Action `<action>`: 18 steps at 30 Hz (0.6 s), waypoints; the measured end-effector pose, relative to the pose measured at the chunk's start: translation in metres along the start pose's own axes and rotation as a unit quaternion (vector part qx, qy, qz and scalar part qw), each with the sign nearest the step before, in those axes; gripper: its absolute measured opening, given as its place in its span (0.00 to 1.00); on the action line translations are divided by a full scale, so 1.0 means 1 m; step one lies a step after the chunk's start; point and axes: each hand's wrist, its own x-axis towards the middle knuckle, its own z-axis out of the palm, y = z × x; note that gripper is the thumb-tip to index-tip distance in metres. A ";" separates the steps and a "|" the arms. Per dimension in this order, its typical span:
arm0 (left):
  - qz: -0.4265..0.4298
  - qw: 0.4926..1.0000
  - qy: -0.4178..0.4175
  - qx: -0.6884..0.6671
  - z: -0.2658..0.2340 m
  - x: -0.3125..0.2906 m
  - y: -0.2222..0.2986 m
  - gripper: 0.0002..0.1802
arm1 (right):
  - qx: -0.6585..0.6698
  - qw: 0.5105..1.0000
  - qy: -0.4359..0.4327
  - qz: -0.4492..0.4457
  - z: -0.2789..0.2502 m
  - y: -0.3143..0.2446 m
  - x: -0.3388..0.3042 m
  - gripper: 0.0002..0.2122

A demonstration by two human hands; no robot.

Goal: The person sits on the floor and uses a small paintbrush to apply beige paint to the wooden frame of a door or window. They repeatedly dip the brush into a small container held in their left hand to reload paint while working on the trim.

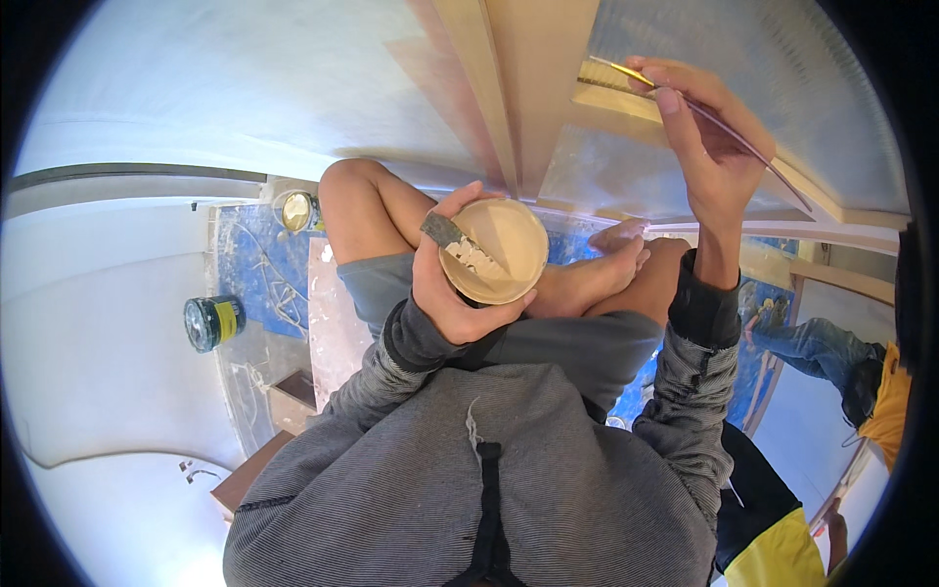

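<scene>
My left hand (440, 293) is wrapped round a round tub (518, 240) of beige paint, held in front of my lap. A flat, dark grey piece (443, 231), smeared with paint at one end, lies across the tub's rim; its exact kind I cannot tell. In my right hand (719, 147), raised at the upper right, is a thin paintbrush (634, 74) with a dark slender handle. Its tip points left, close to a beige framed edge (626, 101) of the panelled surface. Whether the bristles touch it I cannot tell.
Beige upright trim (533, 88) runs down the wall before my bent legs. On the left, a dark bucket with a yellow label (215, 323) and an open tin (296, 210) stand by blue floor sheeting (264, 279). Other people's legs (817, 352) and clothing appear at the right.
</scene>
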 end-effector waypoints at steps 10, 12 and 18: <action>-0.005 1.000 -0.001 0.029 -0.003 -0.001 -0.003 0.56 | -0.059 0.998 -0.029 0.005 -0.005 0.006 0.001 0.09; -0.009 0.999 -0.001 0.032 -0.003 -0.001 -0.004 0.56 | -0.051 0.998 -0.030 0.010 -0.006 0.005 0.000 0.08; 0.001 0.999 -0.001 0.032 -0.004 -0.002 -0.007 0.55 | -0.055 0.998 0.000 0.024 -0.007 0.008 -0.002 0.08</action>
